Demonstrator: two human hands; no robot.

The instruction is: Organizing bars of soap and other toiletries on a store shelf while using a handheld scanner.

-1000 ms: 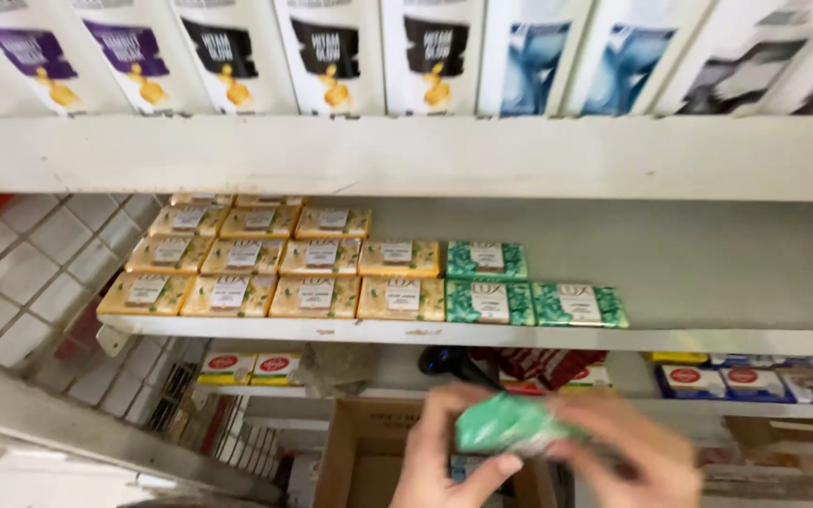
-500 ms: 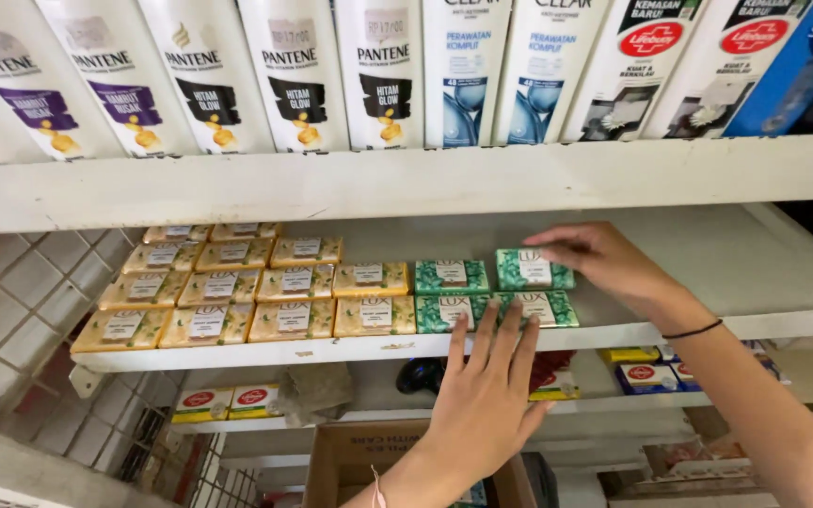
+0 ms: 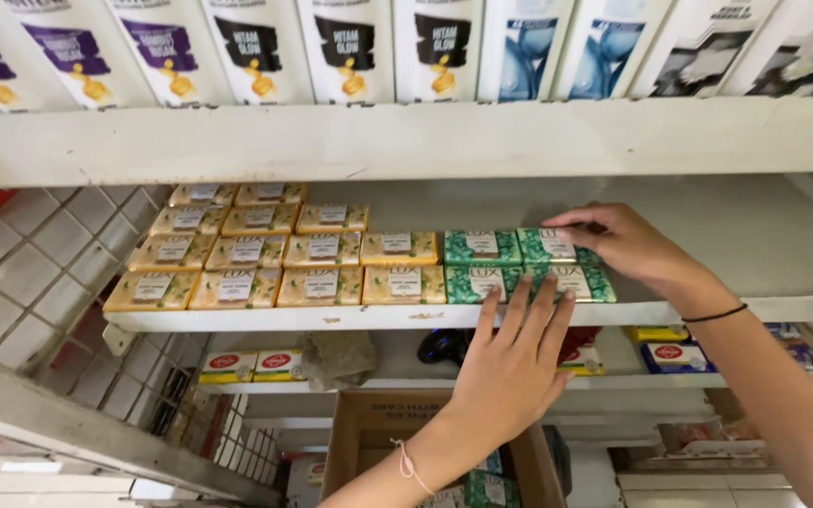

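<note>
Green soap bars (image 3: 482,248) lie flat in two rows on the white middle shelf (image 3: 331,316), right of several yellow soap bars (image 3: 237,254). My right hand (image 3: 625,243) rests on the rightmost green bar (image 3: 548,245) in the back row, fingers curled over it. My left hand (image 3: 512,362) is raised flat in front of the shelf edge, fingers spread, tips touching the front green bars (image 3: 571,280). It holds nothing.
White shampoo bottles (image 3: 345,47) stand in a row on the top shelf. Red and white soap boxes (image 3: 248,362) and blue and yellow packs (image 3: 675,356) sit on the lower shelf. An open cardboard box (image 3: 359,442) stands below. A wire grid (image 3: 30,273) is at left.
One second ago both hands held a green soap bar low down. They rose to the shelf, the right hand set it in the back row, and the view has closed in.
</note>
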